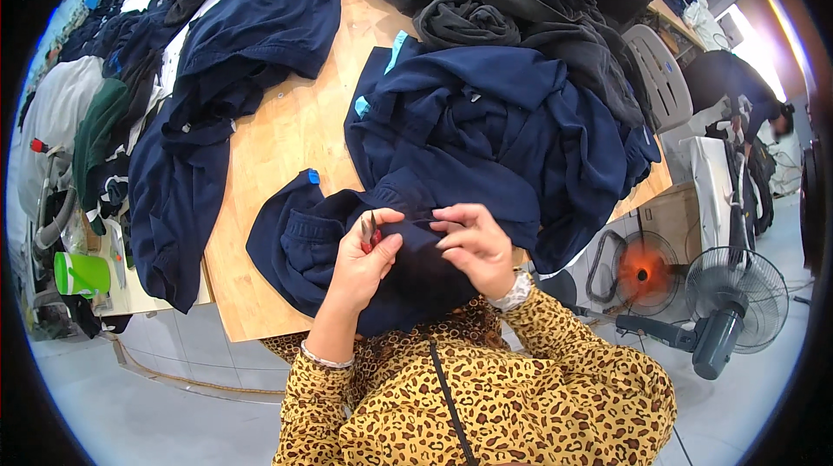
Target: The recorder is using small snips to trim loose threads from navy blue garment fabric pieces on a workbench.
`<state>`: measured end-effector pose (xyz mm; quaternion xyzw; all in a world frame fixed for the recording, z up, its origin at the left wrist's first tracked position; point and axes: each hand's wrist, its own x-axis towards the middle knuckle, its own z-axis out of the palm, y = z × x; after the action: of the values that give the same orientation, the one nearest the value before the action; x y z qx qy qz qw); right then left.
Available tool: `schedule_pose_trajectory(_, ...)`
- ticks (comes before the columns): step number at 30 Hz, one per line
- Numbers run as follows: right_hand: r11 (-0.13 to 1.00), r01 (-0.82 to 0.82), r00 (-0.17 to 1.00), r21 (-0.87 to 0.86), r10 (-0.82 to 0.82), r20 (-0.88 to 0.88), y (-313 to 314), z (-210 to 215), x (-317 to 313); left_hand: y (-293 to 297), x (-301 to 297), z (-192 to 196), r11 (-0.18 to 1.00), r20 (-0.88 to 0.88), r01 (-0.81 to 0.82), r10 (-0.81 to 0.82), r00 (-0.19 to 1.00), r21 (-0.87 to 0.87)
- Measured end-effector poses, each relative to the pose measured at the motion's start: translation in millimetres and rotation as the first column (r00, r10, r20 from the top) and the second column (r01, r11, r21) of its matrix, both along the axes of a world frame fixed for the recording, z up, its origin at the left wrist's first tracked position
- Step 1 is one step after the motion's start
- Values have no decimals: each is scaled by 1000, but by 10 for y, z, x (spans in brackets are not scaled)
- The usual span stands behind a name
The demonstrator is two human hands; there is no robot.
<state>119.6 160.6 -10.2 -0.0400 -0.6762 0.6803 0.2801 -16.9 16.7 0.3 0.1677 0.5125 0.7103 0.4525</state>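
My left hand point(366, 259) is closed around small thread snips point(371, 235) with red on the handle, their dark blades pointing up. Under both hands a navy garment point(295, 236) lies bunched at the table's front edge, partly hanging towards my lap. It has a ribbed band and a small bright blue tag. My right hand point(475, 249) is over the same garment, its fingers curled into a pinch close to the left fingertips. Whatever sits between the right fingertips is too small to make out.
A navy garment pile point(486, 119) fills the wooden table point(291, 132) ahead, with dark grey garments point(486, 6) behind. More navy clothing point(252, 32) lies at left. A grey chair point(657, 75), a standing fan point(733, 301) and a bending person point(737, 88) are at right; a green bucket point(82, 274) is at left.
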Motion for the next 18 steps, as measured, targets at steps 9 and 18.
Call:
schedule_pose_trajectory(9,866,-451,812,-217,499,302,204,229,-198,-64,-83,39,970,-198,228,-207,958,88)
schedule_pose_trajectory(18,978,-207,906,-21,200,372,68,182,-274,38,-66,26,989,-691,121,-150,707,-90)
